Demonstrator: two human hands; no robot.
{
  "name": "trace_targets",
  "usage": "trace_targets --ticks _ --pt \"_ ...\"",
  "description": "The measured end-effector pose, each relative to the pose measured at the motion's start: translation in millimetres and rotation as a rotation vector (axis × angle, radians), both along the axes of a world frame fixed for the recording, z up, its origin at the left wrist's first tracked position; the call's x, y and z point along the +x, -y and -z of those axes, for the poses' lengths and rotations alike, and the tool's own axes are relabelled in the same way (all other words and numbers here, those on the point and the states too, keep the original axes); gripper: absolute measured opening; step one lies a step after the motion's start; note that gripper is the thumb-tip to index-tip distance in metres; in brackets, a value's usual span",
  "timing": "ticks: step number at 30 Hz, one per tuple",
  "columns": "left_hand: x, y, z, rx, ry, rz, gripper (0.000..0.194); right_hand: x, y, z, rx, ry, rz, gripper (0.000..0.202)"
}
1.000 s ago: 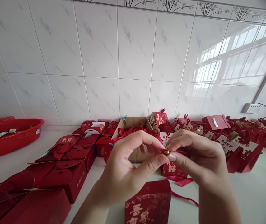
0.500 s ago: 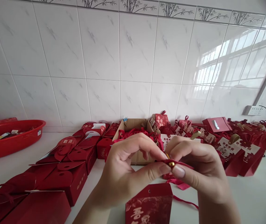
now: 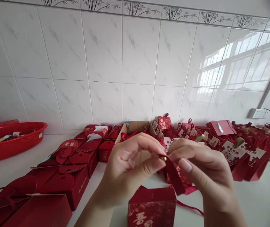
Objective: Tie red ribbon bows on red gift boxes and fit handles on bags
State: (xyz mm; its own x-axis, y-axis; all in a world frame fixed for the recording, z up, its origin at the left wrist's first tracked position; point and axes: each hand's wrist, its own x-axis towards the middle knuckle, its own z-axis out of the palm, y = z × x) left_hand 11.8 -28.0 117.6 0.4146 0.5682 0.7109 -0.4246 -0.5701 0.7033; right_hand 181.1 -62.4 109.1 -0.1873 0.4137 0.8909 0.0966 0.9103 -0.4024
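Between thumb and index finger, my left hand [image 3: 127,170] pinches a short dark red ribbon [image 3: 175,178] with a small round gold fastener [image 3: 163,158] through it. The ribbon's loose end hangs down to the right. My right hand [image 3: 203,167] is beside the fastener, its index fingertip close behind the ribbon and its thumb apart from the fingers. Whether that fingertip touches the ribbon I cannot tell. Below both hands stands a red gift box [image 3: 152,205] with white and pale lettering and a small hole in its upper flap.
Red boxes [image 3: 73,183] line the left side, with a red plastic basin [image 3: 14,148] beyond. A cardboard carton [image 3: 137,126] of red ribbons is at the back. Several red gift bags [image 3: 255,160] with loops crowd the right, near a wall socket [image 3: 258,113]. Thin red ribbon [image 3: 191,206] lies on the white table.
My right thumb has come off the ribbon and the fastener. The ribbon's right end, formerly held out sideways, now hangs down. My left hand keeps its pinch.
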Motion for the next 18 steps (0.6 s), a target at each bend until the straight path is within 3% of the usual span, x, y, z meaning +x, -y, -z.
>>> trace_targets --ticks 4,9,18 --pt "-4.9 -5.8 -0.5 -0.292 -0.014 0.166 0.004 -0.3 -1.6 3.8 -0.008 -0.07 0.162 0.015" --pt "-7.0 -10.8 -0.9 -0.489 0.024 0.416 0.002 -2.7 -6.6 8.1 0.02 -0.043 0.228 0.022" --pt "-3.5 -11.9 0.7 -0.575 -0.036 0.567 0.003 -7.6 -8.0 4.6 0.228 0.022 0.282 0.023"
